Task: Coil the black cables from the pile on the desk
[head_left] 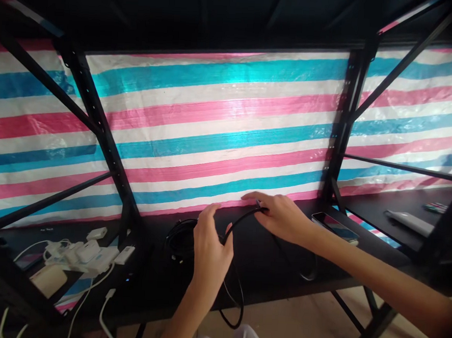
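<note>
Black shelf (280,282) before me | dark coil (172,238) lies on it left of my hands, looks done | my left hand (212,247) half-curled, black cable (241,221) in the thumb's crook | my right hand (279,215) pinching it near one end | cable above shelf, lower loop dangling past front edge: unwound, so partway, I judge

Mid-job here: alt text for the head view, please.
A black cable stretches between a person's right hand, which grips it, and left hand, above a black shelf. A coiled cable lies by the left hand, a phone farther right; striped sheeting behind.
</note>
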`<action>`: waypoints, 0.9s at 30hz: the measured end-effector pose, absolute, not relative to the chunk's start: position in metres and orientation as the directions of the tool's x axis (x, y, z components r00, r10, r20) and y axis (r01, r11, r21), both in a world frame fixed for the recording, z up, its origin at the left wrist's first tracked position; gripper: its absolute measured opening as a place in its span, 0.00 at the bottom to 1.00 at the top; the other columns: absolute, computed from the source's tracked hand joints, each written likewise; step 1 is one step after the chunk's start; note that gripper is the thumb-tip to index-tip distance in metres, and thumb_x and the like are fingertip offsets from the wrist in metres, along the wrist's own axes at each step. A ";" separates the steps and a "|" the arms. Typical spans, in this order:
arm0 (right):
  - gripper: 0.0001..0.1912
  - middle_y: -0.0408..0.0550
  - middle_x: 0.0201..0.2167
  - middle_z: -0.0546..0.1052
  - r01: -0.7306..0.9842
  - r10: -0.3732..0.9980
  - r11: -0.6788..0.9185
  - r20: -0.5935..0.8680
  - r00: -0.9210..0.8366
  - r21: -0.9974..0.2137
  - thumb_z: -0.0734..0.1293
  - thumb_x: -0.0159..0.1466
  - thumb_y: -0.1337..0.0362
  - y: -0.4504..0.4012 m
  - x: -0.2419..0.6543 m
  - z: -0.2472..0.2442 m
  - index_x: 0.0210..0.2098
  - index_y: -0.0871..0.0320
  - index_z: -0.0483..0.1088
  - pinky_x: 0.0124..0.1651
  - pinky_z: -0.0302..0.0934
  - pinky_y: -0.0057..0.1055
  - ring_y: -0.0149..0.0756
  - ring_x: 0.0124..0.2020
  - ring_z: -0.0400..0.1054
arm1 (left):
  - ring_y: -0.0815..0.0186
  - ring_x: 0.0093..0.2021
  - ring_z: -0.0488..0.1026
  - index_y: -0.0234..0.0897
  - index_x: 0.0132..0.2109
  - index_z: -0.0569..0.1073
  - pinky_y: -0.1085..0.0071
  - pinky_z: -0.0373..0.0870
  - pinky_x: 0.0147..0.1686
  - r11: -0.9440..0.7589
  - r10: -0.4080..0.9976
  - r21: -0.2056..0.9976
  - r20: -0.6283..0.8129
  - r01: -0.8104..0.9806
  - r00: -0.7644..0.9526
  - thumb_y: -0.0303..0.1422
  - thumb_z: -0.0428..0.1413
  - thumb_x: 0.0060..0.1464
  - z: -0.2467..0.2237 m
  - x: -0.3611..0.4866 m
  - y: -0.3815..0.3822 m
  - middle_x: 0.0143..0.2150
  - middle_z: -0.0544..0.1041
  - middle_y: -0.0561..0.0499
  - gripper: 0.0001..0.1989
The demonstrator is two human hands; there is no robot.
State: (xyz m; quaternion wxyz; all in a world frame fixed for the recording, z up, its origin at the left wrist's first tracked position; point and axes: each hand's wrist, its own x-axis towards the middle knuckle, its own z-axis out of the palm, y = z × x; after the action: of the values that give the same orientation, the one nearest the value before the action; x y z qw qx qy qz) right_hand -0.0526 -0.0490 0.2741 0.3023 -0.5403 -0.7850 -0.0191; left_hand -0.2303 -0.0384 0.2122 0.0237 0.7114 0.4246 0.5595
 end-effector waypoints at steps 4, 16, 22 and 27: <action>0.18 0.37 0.15 0.67 0.392 0.929 0.358 0.366 -0.057 -0.847 0.59 0.58 0.68 -0.041 -0.050 0.263 0.48 0.57 0.64 0.27 0.57 0.27 0.35 0.23 0.70 | 0.57 0.42 0.76 0.34 0.42 0.71 0.62 0.70 0.42 -0.387 0.922 0.912 0.384 0.138 0.047 0.44 0.51 0.55 0.211 -0.238 -0.028 0.39 0.78 0.42 0.17; 0.26 0.54 0.45 0.72 0.206 0.970 0.223 0.238 0.055 -0.953 0.62 0.60 0.61 -0.036 -0.077 0.258 0.57 0.60 0.61 0.40 0.60 0.33 0.37 0.41 0.67 | 0.68 0.13 0.69 0.34 0.50 0.65 0.77 0.63 0.15 -0.142 0.919 0.985 0.094 0.099 0.382 0.42 0.61 0.45 0.238 -0.236 -0.037 0.14 0.69 0.60 0.27; 0.07 0.52 0.31 0.71 0.707 0.825 0.528 0.482 -0.296 -0.471 0.68 0.56 0.62 -0.034 -0.053 0.264 0.29 0.61 0.72 0.46 0.59 0.40 0.44 0.42 0.65 | 0.78 0.06 0.49 0.32 0.35 0.75 0.80 0.39 0.08 -0.231 0.917 0.946 0.133 0.228 0.377 0.44 0.58 0.48 0.265 -0.262 -0.021 0.07 0.56 0.63 0.17; 0.15 0.48 0.30 0.74 0.113 0.887 0.293 0.226 -0.403 -0.949 0.56 0.66 0.57 -0.035 -0.067 0.264 0.39 0.60 0.68 0.27 0.64 0.29 0.33 0.27 0.71 | 0.76 0.10 0.56 0.34 0.32 0.73 0.80 0.50 0.12 -0.289 0.901 0.951 0.232 0.109 0.368 0.43 0.59 0.49 0.269 -0.256 -0.007 0.09 0.55 0.63 0.15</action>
State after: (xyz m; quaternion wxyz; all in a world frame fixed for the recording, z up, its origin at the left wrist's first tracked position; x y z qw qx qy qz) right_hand -0.0668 -0.0351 0.2640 0.4100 -0.3614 -0.6918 0.4719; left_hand -0.2565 -0.0075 0.2688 0.4675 0.6821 0.3699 0.4235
